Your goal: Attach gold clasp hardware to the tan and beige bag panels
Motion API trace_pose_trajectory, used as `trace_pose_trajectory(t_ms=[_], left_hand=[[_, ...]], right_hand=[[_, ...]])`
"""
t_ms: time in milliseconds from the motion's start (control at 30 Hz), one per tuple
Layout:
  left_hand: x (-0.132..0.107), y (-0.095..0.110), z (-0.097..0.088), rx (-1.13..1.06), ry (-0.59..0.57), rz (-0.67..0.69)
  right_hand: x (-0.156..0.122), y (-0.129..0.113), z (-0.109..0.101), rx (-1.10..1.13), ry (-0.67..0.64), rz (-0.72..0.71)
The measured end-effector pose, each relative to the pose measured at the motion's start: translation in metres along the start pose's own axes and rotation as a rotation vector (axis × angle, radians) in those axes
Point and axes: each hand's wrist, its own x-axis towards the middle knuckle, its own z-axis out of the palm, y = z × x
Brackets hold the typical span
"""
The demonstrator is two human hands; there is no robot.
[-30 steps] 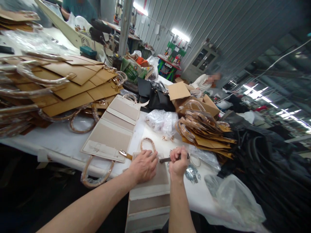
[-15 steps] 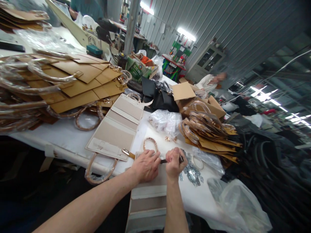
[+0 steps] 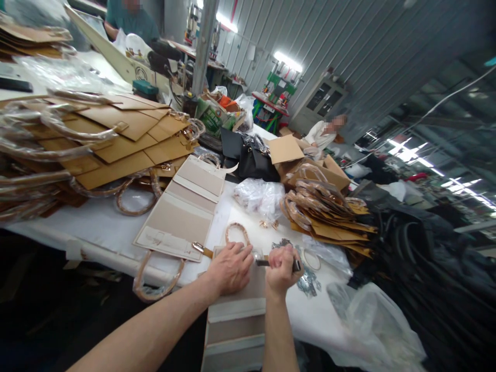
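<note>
My left hand [image 3: 230, 268] is pressing palm-down on the beige bag [image 3: 240, 323] while my right hand [image 3: 282, 268] is fist-gripping the tool [image 3: 263, 262], which is risking a slip into my fingertips.

light: bright overhead tube lamps [image 3: 287, 61], glare at right windows [image 3: 411, 150] | table [image 3: 96, 222] well lit, dark beneath | edges: wide-angle warp, smeared | centre sharp, slight blur elsewhere

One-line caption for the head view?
Left hand presses a beige bag panel; right hand grips a dark-handled tool.
</note>
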Motion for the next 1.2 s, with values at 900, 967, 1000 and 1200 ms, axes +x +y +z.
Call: trace_pose_trajectory(t_ms=[900, 967, 1000, 1200], left_hand=[[-0.058, -0.038, -0.032, -0.41, 0.154, -0.367], [-0.056, -0.041, -0.036, -0.43, 0.125, -0.386], [-0.055, -0.042, -0.038, -0.439, 0.107, -0.395], [-0.055, -0.045, -0.04, -0.465, 0.092, -0.438]], right_hand=[[-0.028, -0.026, -0.004, -0.293, -0.178, 0.121], [-0.025, -0.034, 0.001, -0.174, -0.133, 0.158], [-0.024, -0.037, 0.005, -0.108, -0.109, 0.174], [-0.026, -0.051, 0.034, 0.17, -0.108, 0.209]])
